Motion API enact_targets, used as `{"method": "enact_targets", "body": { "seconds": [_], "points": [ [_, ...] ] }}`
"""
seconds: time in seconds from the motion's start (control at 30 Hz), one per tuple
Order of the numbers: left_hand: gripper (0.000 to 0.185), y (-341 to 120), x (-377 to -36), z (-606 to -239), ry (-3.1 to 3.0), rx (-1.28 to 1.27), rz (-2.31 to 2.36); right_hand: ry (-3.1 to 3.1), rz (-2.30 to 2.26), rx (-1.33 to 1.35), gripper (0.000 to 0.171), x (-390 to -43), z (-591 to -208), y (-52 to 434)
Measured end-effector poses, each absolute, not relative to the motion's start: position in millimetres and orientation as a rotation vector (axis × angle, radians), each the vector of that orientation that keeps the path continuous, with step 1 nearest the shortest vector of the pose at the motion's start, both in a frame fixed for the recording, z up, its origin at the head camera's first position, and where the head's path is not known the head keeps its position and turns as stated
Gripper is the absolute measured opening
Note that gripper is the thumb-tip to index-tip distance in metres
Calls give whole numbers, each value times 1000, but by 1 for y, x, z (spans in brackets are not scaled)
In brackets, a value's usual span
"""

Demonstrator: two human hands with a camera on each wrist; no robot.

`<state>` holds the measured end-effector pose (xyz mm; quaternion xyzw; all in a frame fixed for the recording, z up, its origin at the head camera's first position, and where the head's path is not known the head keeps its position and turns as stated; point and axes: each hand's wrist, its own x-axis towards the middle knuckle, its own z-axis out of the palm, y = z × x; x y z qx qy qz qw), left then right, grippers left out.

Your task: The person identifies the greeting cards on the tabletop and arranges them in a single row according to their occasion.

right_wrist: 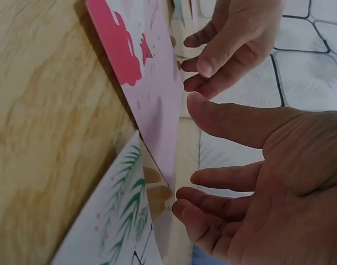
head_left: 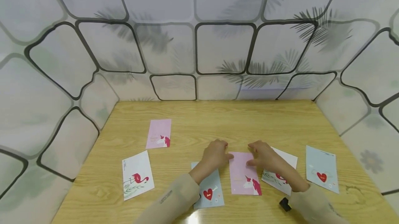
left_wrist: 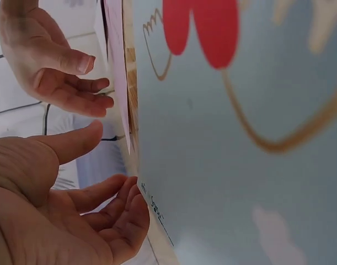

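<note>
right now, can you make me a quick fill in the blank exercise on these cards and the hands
1. Both hands, the left hand and the right hand, are at the far end of the pink unicorn card, which lies between a blue heart card and a white ____ card.
2. The wooden table holds ____ cards in all.
3. The second pink unicorn card lies nearest the ____ hand.

Missing words: flamingo; six; left

Light wooden table (head_left: 237, 120). Six cards flat on it: pink unicorn cards (head_left: 159, 133) (head_left: 244, 175), flamingo cards (head_left: 137, 174) (head_left: 285, 158), blue heart cards (head_left: 321, 172) (head_left: 210, 191). Small black object (head_left: 284, 204) near the front edge.
</note>
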<state>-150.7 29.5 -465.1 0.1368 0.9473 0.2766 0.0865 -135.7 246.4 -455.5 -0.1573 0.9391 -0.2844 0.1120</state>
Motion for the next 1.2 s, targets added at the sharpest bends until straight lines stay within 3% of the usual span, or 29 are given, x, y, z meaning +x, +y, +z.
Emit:
{"method": "enact_targets", "body": {
  "seconds": [0.2, 0.53, 1.2],
  "points": [
    [51, 38, -149, -467, 2844, 440, 677, 2849, -671, -524, 63, -135, -463, 244],
    [43, 43, -148, -471, 2910, 530, 610, 2898, -573, -547, 56, -134, -469, 243],
    [38, 47, -150, -468, 2833, 437, 674, 2879, -647, -594, 47, -132, -468, 238]
  ]
}}
